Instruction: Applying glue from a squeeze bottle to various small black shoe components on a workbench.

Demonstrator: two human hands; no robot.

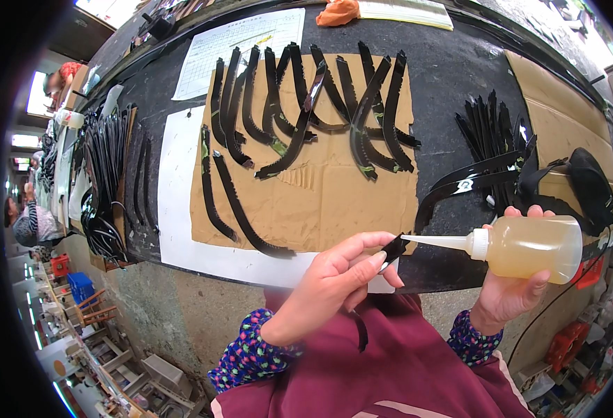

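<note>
Pinched between the fingers of my left hand (345, 268) is a glossy black strip (394, 249), its other end hanging down in front of my apron. My right hand (508, 296) grips a clear squeeze bottle (535, 247) of yellowish liquid, held on its side. The bottle's long white nozzle (435, 242) points left, its tip at or very near the strip's upper end; contact is hard to tell. Beyond my hands, several black curved strips (233, 209) lie spread, some crossing, on a brown cardboard sheet (320, 209).
A bundle of black strips (491, 129) lies at the right, near a black cloth item (591, 184) and more cardboard (564, 104). Long dark strips (104, 160) are stacked at the left. Behind the cardboard sit a printed sheet (209, 49) and an orange lump (338, 12). Other people are at far left.
</note>
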